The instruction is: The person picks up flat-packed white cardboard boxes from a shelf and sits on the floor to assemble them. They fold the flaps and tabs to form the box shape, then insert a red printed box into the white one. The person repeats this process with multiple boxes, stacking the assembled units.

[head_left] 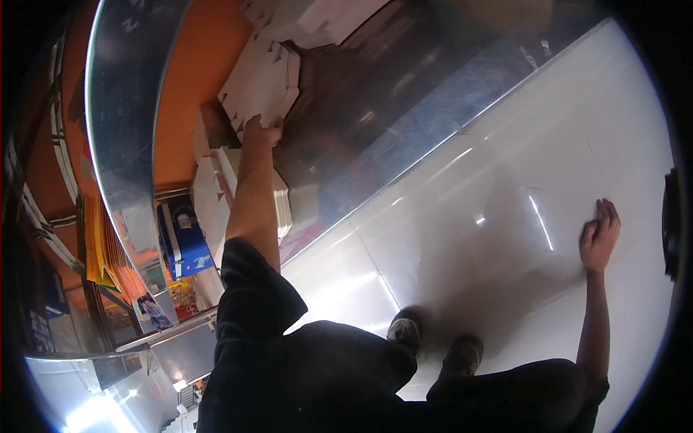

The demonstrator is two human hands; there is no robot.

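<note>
My left hand (261,132) reaches forward to a stack of white flat cartons (261,85) with angled corners. Its fingers close on the near edge of the cartons; part of the grip is hidden. Below that forearm, more white cartons (211,198) stand stacked on the lower shelf. Out to the right, my right hand (600,237) hangs over the pale floor, fingers loosely bent and apart, with nothing in them.
A shiny metal counter edge (124,115) curves along the left, close to my left arm. Beneath it are a blue box (186,242) and an orange panel (198,79). A dark, scuffed shelf surface (361,101) borders the glossy tiled floor (505,216). My shoes (406,330) are below.
</note>
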